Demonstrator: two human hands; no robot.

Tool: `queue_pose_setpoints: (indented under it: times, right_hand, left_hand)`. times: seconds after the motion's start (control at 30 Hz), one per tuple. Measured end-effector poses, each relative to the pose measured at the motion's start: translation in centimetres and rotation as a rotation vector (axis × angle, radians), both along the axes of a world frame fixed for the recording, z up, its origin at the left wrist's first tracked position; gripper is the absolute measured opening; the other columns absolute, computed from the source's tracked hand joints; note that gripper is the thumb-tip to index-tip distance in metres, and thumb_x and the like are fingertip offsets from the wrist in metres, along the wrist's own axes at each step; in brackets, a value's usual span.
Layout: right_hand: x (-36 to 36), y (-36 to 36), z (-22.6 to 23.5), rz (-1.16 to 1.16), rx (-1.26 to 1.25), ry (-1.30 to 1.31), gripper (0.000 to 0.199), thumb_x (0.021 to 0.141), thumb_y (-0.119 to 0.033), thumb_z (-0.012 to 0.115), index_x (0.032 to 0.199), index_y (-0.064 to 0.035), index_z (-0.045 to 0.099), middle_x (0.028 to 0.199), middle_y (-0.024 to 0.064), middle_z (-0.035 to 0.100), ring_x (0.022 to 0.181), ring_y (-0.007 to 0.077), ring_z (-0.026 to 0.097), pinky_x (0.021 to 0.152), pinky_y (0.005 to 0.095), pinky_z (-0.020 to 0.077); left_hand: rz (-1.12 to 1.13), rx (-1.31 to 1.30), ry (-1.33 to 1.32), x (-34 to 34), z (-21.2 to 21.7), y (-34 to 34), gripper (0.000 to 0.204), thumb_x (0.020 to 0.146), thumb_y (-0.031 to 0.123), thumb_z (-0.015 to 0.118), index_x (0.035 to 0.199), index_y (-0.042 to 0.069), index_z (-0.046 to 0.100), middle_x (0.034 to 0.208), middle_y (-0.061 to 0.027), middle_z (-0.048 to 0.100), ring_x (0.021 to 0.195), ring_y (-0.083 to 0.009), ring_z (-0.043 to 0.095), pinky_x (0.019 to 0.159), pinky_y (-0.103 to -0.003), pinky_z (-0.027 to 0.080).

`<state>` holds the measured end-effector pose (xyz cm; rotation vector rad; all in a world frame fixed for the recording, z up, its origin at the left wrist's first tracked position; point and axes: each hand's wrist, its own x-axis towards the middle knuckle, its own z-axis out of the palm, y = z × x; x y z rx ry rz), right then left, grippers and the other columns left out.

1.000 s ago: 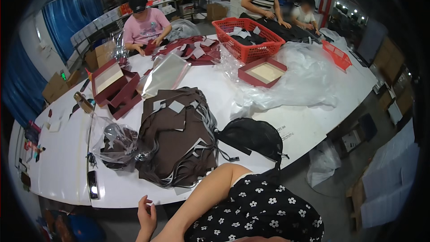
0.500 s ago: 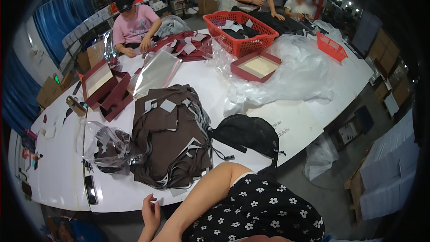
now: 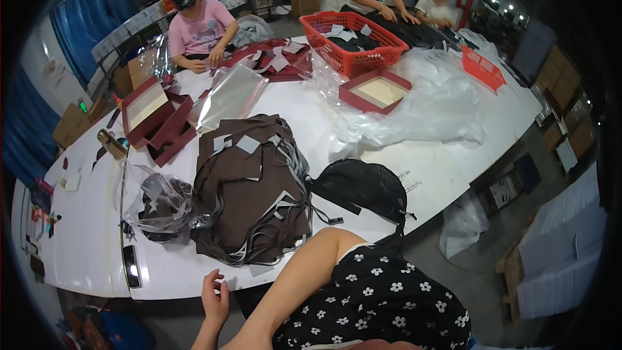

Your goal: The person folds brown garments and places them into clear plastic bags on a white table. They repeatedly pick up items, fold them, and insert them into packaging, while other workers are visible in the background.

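My left hand [image 3: 214, 297] rises from the lower edge, just off the table's front edge. Its fingers are loosely curled and a little apart, with nothing visible in them. My right forearm [image 3: 293, 291] folds back from a black flowered short sleeve [image 3: 376, 279] to the lower edge, where its hand is out of sight. Nearest to my left hand lies a pile of dark brown fabric pieces [image 3: 249, 188] with grey-edged straps and pale tags. A clear plastic bag [image 3: 159, 204] holding dark fabric lies left of the pile, and a black mesh bag [image 3: 359, 185] right of it.
Maroon boxes [image 3: 155, 113], a phone [image 3: 131, 267] and clear plastic sleeves [image 3: 230, 97] lie on the white table [image 3: 78, 246]. Farther off are a maroon box [image 3: 376, 91], a red basket [image 3: 353, 58], plastic sheeting [image 3: 440, 104] and co-workers handling fabric.
The table and its things sit slightly higher and farther right in the picture. My left hand has risen a little. The far-left co-worker's hands have moved.
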<state>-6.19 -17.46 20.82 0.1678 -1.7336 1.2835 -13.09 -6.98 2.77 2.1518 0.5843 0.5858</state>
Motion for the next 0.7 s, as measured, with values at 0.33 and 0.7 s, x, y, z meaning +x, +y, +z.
queue_pose_setpoints:
  times: [0.33,0.7]
  right_hand:
    - [-1.2,-0.2,0.0,-0.029,0.001,-0.031,0.018,0.087,-0.016,0.064,0.091,0.0012,0.065,0.090,0.0132,0.066,0.084,0.0244,0.063,0.074,0.0343,0.0498]
    - [-1.7,-0.7,0.1,-0.070,0.005,-0.088,0.017,0.086,-0.016,0.064,0.090,0.0003,0.066,0.092,0.0149,0.067,0.086,0.0265,0.064,0.075,0.0359,0.0501]
  left_hand:
    - [-0.096,0.116,-0.018,1.1,2.4,1.2,0.035,0.084,-0.004,0.059,0.118,0.000,0.054,0.097,-0.0117,0.059,0.065,-0.0170,0.057,0.063,-0.028,0.047]
    - [-0.179,0.262,0.018,1.4,4.2,1.8,0.028,0.082,-0.003,0.061,0.109,0.002,0.057,0.098,-0.0139,0.060,0.065,-0.0219,0.061,0.061,-0.031,0.050]
